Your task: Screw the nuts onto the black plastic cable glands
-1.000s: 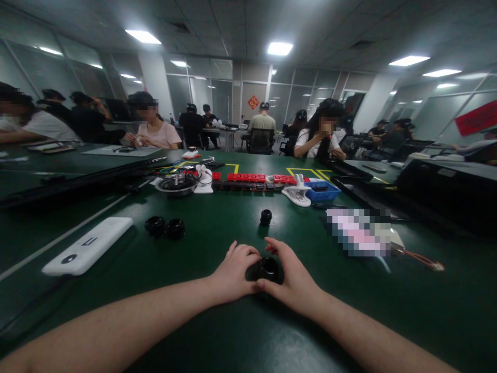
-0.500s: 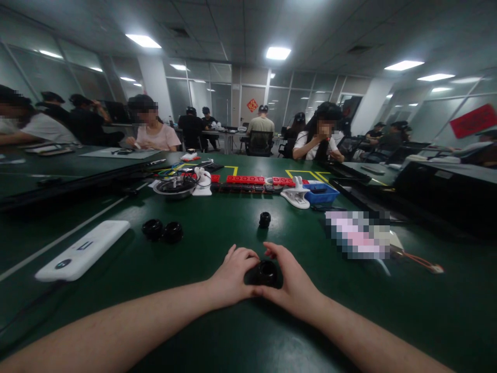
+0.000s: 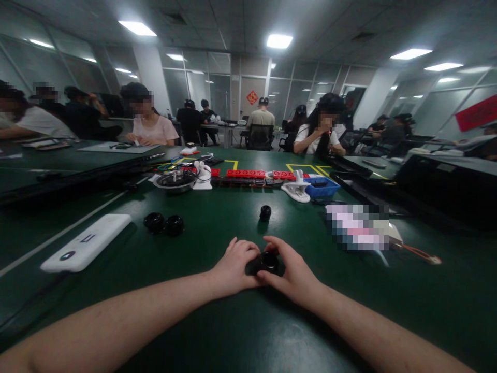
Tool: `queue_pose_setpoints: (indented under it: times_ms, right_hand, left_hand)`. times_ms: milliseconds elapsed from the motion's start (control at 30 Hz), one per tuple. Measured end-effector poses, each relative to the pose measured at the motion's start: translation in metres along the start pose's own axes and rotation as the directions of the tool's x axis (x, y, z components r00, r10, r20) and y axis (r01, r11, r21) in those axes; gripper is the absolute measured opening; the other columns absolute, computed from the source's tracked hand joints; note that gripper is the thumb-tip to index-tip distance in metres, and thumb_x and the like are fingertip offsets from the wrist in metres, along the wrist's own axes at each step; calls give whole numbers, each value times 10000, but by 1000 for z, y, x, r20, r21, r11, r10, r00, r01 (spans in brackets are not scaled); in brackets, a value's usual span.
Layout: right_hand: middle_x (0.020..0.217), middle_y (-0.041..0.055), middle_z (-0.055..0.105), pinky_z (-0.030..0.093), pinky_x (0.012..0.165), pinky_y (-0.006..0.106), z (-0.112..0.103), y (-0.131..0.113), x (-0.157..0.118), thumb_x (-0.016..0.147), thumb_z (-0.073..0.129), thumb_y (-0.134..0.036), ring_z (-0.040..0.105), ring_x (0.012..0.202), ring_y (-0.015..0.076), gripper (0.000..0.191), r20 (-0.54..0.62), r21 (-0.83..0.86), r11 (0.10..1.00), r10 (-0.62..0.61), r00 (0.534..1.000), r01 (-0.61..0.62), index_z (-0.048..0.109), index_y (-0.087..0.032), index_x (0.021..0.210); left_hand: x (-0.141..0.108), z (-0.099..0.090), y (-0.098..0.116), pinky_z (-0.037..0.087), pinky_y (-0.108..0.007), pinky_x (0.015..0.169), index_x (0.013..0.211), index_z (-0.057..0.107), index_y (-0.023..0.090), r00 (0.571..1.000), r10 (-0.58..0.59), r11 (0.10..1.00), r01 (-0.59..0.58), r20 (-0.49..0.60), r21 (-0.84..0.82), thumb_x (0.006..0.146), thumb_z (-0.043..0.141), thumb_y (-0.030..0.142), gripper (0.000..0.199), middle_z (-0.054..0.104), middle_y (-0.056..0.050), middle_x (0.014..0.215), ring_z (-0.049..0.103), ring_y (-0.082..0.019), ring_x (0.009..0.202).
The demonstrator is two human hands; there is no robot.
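Note:
Both hands meet around a black ring-like part (image 3: 271, 263) with a round opening, low over the green table (image 3: 217, 316). My right hand (image 3: 292, 269) curves round its right side, thumb at the front and fingers behind. At the left, my left hand (image 3: 237, 264) has its fingers and thumb around the dark part's other side, which is mostly hidden. Beyond the hands a smaller black part (image 3: 265, 213) stands by itself. Two more black parts, one (image 3: 154, 222) beside the other (image 3: 174, 225), sit to the left.
A white power bank (image 3: 89, 243) with a cable lies at left. Farther back are a metal bowl (image 3: 174, 181), a white clip stand (image 3: 297, 189), a blue bin (image 3: 322, 187) and red strips (image 3: 245, 174). People sit across the table.
My right thumb has shifted up slightly over the front of the black part. The view has moved a little; both hands stay around the part.

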State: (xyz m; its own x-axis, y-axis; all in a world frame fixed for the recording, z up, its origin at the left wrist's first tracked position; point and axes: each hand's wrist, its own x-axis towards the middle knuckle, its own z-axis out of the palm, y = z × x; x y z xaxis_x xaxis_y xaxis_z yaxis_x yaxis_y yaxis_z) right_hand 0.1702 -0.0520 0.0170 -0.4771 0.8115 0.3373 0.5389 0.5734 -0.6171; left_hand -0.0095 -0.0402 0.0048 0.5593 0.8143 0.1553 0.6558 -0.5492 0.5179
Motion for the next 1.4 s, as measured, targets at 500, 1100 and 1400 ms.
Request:
queue_pose_setpoints:
  times_ms: [500,1100,1400]
  right_hand:
    - [944,77,527,452,786,417,4,1,0,617,682,-288,534,869,236,598,-70,-61,997,34,997,-38,385,-174,1123]
    - [991,152,480,444,725,444,2,20,3,607,494,-720,502,894,291,707,-220,-223,944,-291,931,242,448,-125,986]
    - [962,85,537,385,823,399,-8,17,12,789,407,-341,494,901,220,309,55,15,930,-367,929,367,466,-166,1037]
  left_hand:
    - [0,1,-2,149,-535,1009,970,548,198,1000,7,1000,-7,12,-11,658,651,388,379,517,-52,1056,438,-240,1049]
    - [0,-2,5,359,-349,785,853,564,203,999,-44,996,47,-31,75,579,707,451,396,520,-19,966,455,-212,891]
    - [2,-2,6,352,-306,681,844,541,186,996,-78,995,76,48,58,641,631,518,400,544,-4,831,479,-192,787]
